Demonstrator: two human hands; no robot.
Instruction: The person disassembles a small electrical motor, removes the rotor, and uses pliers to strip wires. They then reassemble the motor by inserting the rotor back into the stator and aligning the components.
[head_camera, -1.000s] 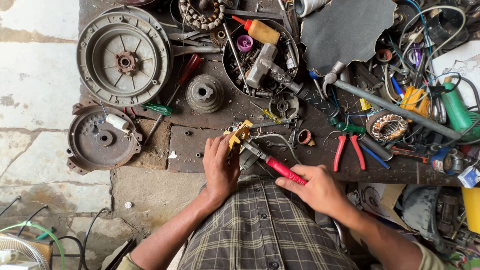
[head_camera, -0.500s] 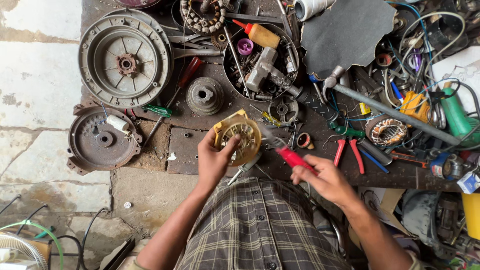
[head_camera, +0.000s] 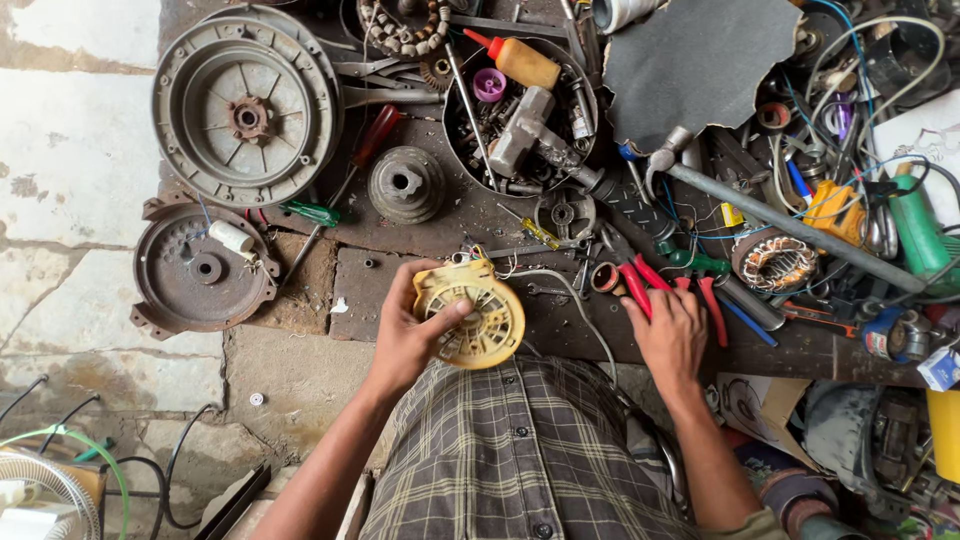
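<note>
Your left hand (head_camera: 405, 335) clamps yellow round fan cover (head_camera: 470, 313) at workbench (head_camera: 420, 225) front edge; your right hand (head_camera: 672, 330) closes around red-handled pliers (head_camera: 635, 285) there.

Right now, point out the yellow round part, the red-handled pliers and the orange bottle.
yellow round part (head_camera: 478, 322), head view, slotted face.
red-handled pliers (head_camera: 640, 282), head view, left red handle.
orange bottle (head_camera: 527, 63), head view, body.

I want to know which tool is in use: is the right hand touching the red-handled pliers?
Touching. The head view shows the right hand lying over the red-handled pliers, whose handle runs under the fingers with no gap visible.
</note>
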